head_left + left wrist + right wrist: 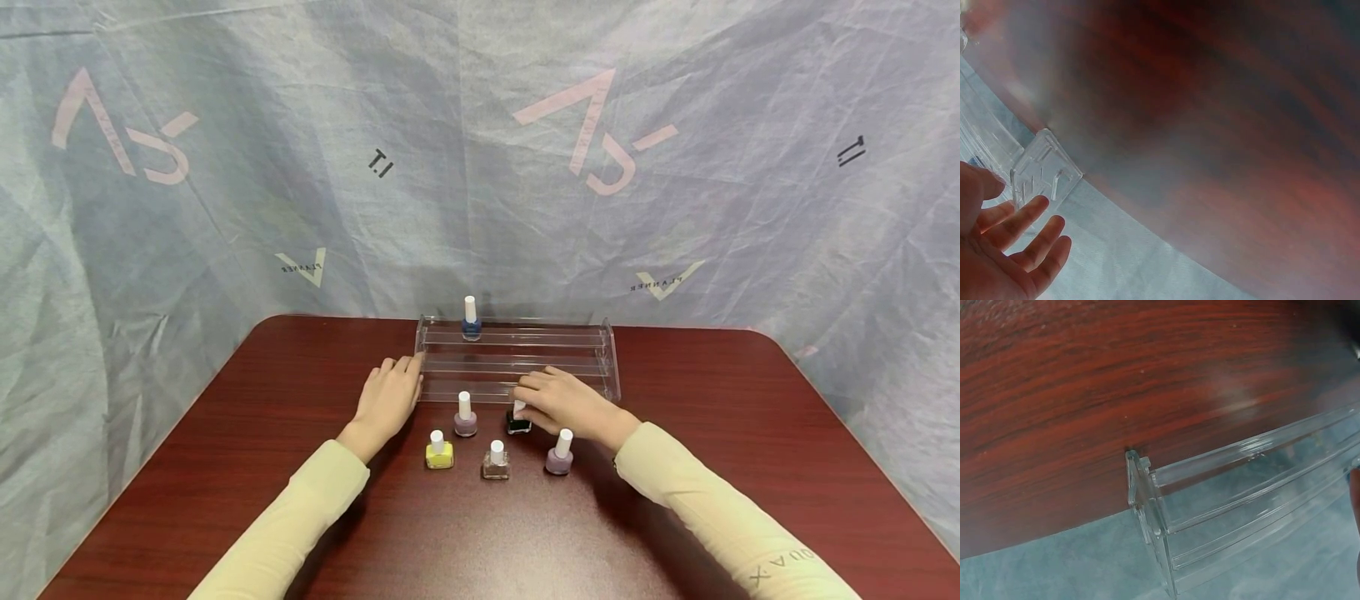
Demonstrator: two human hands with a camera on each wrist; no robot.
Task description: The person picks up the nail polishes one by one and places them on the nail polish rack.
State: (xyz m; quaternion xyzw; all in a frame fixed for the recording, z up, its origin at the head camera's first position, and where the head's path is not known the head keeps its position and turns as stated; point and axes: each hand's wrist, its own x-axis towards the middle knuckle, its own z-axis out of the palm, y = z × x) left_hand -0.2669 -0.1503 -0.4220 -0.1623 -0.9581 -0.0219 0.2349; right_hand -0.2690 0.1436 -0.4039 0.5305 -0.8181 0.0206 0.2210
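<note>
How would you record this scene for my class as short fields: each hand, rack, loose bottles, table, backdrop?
Left hand: beside the rack's left end, fingers extended
Right hand: grips the black bottle by its white cap
Rack: clear, tiered; blue bottle upright at the back, toward the left
Loose bottles: yellow bottle, pale bottle, left mauve bottle, right mauve bottle
Table: reddish-brown
Backdrop: greyish printed cloth

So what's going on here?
A person's right hand grips a black nail polish bottle by its cap, in front of a clear tiered rack. The left hand is at the rack's left end. A blue bottle stands at the rack's back; a yellow bottle, two mauve bottles and a pale bottle stand on the table.
</note>
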